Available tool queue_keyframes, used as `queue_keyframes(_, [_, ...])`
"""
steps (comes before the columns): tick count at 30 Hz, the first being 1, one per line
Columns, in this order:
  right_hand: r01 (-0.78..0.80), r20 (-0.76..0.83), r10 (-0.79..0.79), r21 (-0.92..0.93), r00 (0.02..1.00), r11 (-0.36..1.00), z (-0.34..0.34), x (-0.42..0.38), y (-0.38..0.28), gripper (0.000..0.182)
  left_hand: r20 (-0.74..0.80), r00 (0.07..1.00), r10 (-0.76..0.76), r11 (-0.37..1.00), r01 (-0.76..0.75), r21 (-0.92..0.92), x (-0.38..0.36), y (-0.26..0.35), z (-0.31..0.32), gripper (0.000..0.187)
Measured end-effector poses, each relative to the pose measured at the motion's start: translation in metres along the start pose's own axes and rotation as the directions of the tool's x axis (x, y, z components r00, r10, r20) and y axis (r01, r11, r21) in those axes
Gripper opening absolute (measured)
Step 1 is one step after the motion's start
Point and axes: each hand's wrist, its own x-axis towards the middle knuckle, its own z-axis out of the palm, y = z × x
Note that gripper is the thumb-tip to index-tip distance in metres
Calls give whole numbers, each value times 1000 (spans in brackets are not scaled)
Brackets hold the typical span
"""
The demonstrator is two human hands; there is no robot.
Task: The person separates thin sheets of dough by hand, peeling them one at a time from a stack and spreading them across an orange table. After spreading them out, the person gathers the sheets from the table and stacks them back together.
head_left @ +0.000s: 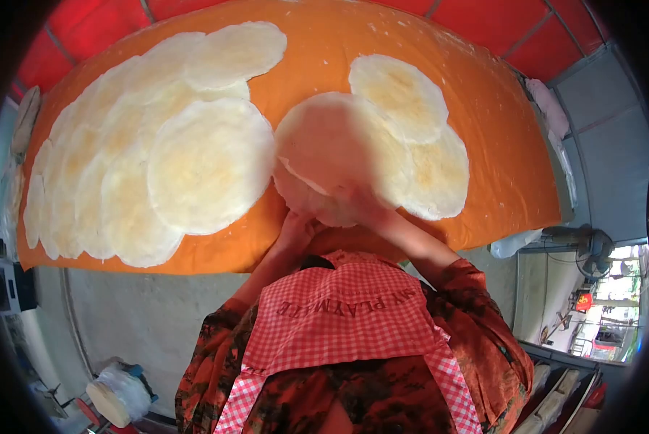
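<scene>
Both hands are at the near edge of a thin round flatbread (pixel 306 192), just in front of my apron. My left hand (pixel 297 228) has its fingers closed at the bottom edge of the bread. On the right side my right hand (pixel 364 206) grips the same bread, its fingers partly hidden. A curved edge runs across the bread, as if a layer is folded or lifted. A reddish blur covers its middle. Touching its right side are overlapping flatbreads (pixel 440 173), and one large flatbread (pixel 208 166) lies close on the left.
An orange cloth (pixel 483 94) covers the table, with many overlapping flatbreads (pixel 78 181) on its left. Red panels (pixel 93 36) border the far side. A black fan (pixel 592 253) stands at right, and a stool-like object with plastic (pixel 111 398) is at lower left.
</scene>
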Motion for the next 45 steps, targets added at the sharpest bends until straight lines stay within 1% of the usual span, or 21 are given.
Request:
queue_keyframes(2, [-16,-135,13,-19,991,1000,-18,14,-6,14,8,1000,-8,1000,8,0,0,1,2,43])
queue_keyframes(5, [44,-115,-35,75,993,996,-51,17,-41,15,9,1000,-9,999,9,-34,1,0,2,41])
queue_keyframes(8, [-28,-133,54,185,990,982,-9,2,-39,13,30,999,-13,999,15,-43,1,2,3,40])
queue_keyframes(10, [-238,46,257,564,965,791,-22,7,-42,16,38,999,1,999,0,-34,3,3,5,41])
queue_keyframes(12, [-257,44,285,580,958,773,-20,6,-27,20,23,999,31,999,-30,-26,5,0,4,42])
queue_keyframes(14, [-103,-169,147,248,975,963,-6,2,28,27,-19,999,50,999,-50,-8,-3,14,33,37])
queue_keyframes(15, [-295,-103,442,609,891,736,-21,10,45,29,-38,998,58,998,-58,4,-4,21,44,35])
queue_keyframes(18, [-445,-213,626,538,750,716,-125,17,60,28,-54,984,168,926,-139,351,17,34,34,25])
queue_keyframes(23, [-371,-330,733,696,595,615,-230,-21,81,18,-207,935,286,897,-186,401,63,167,111,17])
queue_keyframes(24, [-317,-339,735,739,587,594,-241,-32,79,18,-217,961,170,971,-126,203,104,202,83,10])
queue_keyframes(25, [-324,-331,745,745,579,583,-248,-44,77,18,-237,931,277,852,-124,508,82,247,133,9])
queue_keyframes(26, [-330,-324,756,752,568,571,-253,-55,74,18,-110,957,268,780,-149,607,114,296,112,7])
queue_keyframes(29, [-315,-301,786,794,540,520,-248,-80,64,19,121,892,436,500,-351,792,132,395,158,16])
queue_keyframes(32, [-353,-233,824,819,516,453,-230,-103,62,21,137,879,456,110,-209,972,115,419,226,18])
queue_keyframes(35, [-344,-208,844,845,494,409,-211,-115,63,23,258,865,430,-461,-36,887,142,402,236,18])
queue_keyframes(37, [-327,-198,856,864,477,382,-211,-114,57,26,424,888,179,-751,-155,641,180,378,201,21])
queue_keyframes(38, [-311,-199,861,875,468,371,-215,-111,52,27,474,834,283,-738,-127,663,207,354,162,20])
queue_keyframes(39, [-295,-199,865,885,461,361,-218,-107,51,29,381,884,270,-721,-77,688,146,304,201,19])
queue_keyframes(41, [-306,-218,832,858,511,412,-225,-102,58,32,236,959,159,-803,-13,596,219,266,109,20])
queue_keyframes(43, [-306,-222,806,843,549,441,-231,-91,62,35,81,992,99,-609,-3,793,226,214,53,25])
queue_keyframes(45, [-300,-215,788,841,577,450,-240,-74,62,37,147,985,87,-663,-53,747,234,169,-9,31])
